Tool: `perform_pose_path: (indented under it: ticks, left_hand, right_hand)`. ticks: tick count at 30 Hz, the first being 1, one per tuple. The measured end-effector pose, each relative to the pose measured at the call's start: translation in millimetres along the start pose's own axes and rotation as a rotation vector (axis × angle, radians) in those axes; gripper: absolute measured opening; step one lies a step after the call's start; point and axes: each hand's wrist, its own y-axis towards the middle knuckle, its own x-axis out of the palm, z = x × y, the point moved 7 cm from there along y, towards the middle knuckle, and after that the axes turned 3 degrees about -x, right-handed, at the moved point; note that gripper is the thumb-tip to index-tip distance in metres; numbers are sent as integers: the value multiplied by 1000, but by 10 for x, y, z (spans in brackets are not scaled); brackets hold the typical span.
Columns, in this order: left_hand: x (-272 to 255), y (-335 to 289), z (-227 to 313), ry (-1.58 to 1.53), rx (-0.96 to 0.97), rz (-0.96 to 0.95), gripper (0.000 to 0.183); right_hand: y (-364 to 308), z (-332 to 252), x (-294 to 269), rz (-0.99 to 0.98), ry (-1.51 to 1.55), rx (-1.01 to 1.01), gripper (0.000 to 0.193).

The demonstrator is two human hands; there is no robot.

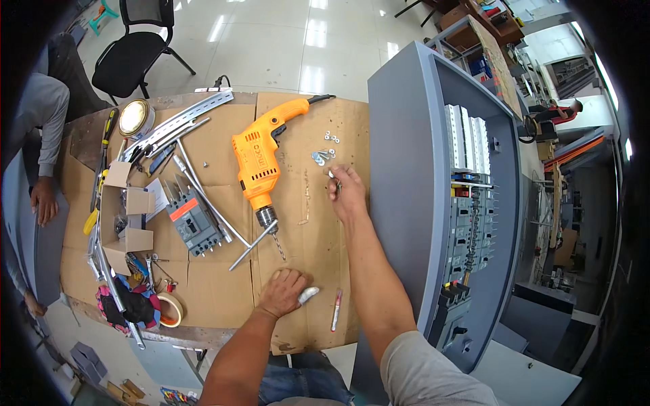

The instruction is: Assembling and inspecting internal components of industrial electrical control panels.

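1. Right arm: loose short grey sleeve (420,369), creased fabric; bare forearm (379,271) below it.
2. Left arm: bare forearm (237,352) in frame.
3. Left grip (281,293): ungloved, white wrap (309,295) on thumb, rounded end.
4. Right grip (349,193): ungloved.
5. Legs: blue jeans (294,384), denim, wrinkled at lap.

Dark printed lettering (255,149) on the orange drill (264,177)

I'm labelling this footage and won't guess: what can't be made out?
All in the head view:
Small item in the right grip: mostly hidden by its fingers.
Carton contents: partly hidden by its flaps.
Bolt threads: too small.
Co-worker at left: cut off by the dark rim.
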Motion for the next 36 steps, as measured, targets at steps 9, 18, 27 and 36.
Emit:
perform_pose_path:
  ticks: [9,18,27,36]
  left_hand:
    - [42,-29,-28,11,-6,-33,34]
    - [36,-36,-18,20,9,17,34]
    - [-23,17,11,28,7,30,36]
    - [-17,12,4,29,-5,0,37]
  right_hand:
    - [220,-445,522,-41,-1316,-676,16]
    - [291,-356,585,-97,-1536,-724,18]
    - [382,-330,379,20,-1212,-552,17]
    - [236,-99,124,-20,-204,39,9]
